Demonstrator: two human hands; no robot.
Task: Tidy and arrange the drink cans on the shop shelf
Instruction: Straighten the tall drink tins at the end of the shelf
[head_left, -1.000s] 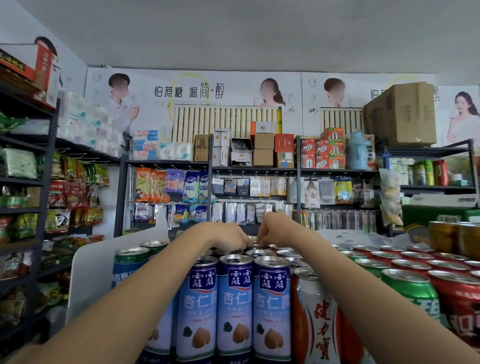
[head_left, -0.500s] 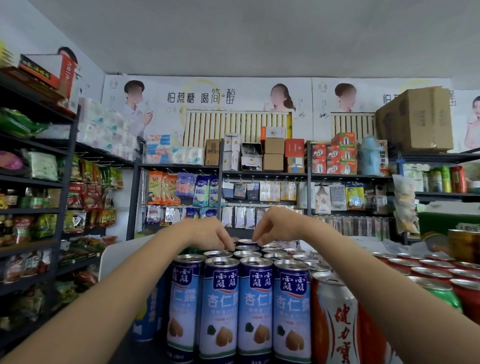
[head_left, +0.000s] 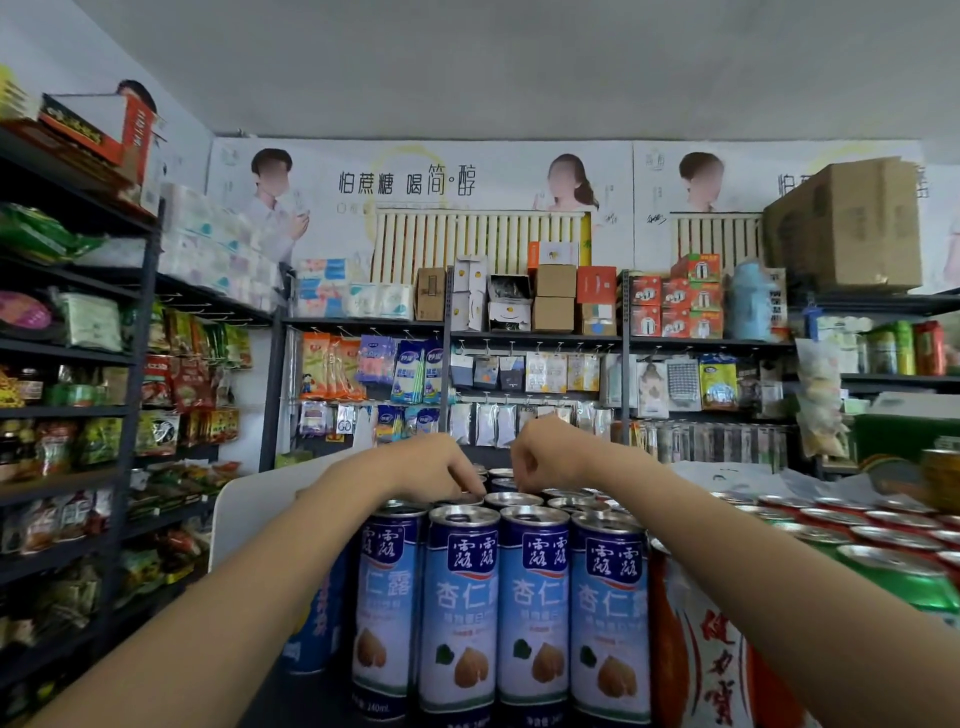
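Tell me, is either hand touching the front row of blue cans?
No, both the left hand and right hand reach past the front blue cans to cans further back.

Blue-and-white cans up front, reds and greens to the right of them.

Blue cans (head_left: 535, 608): navy band w/ white characters at top, pale blue body, white lettering, tan nut + dark green leaf print low down, silver tops. Just right of the blue cans, a white can (head_left: 711, 660) w/ red characters & orange-red edge. Further right, red cans (head_left: 893, 538) and a green can (head_left: 904, 571), all silver-lidded. Left of the blue cans, a plain white board (head_left: 244, 514). Far behind them, a brown cardboard box (head_left: 852, 223) and a black shelf rack (head_left: 447, 364).
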